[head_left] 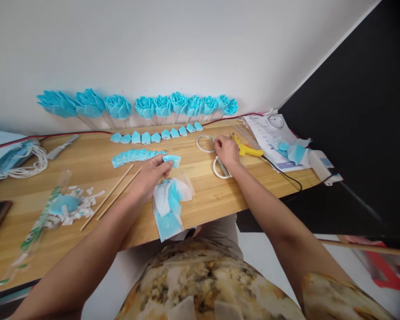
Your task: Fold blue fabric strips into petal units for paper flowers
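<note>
My left hand is closed in a pinch on a small folded blue paper petal above a heap of blue and white paper scraps. My right hand rests knuckles-up on the wooden table, fingers curled beside a yellow glue gun; what the fingers hold is hidden. White tape rings lie on either side of that hand. Two rows of folded blue petals lie further back.
Several blue paper flowers on sticks lean against the white wall. Two wooden sticks and cut scraps lie at the left, papers at the right. A black cord runs off the table's right edge.
</note>
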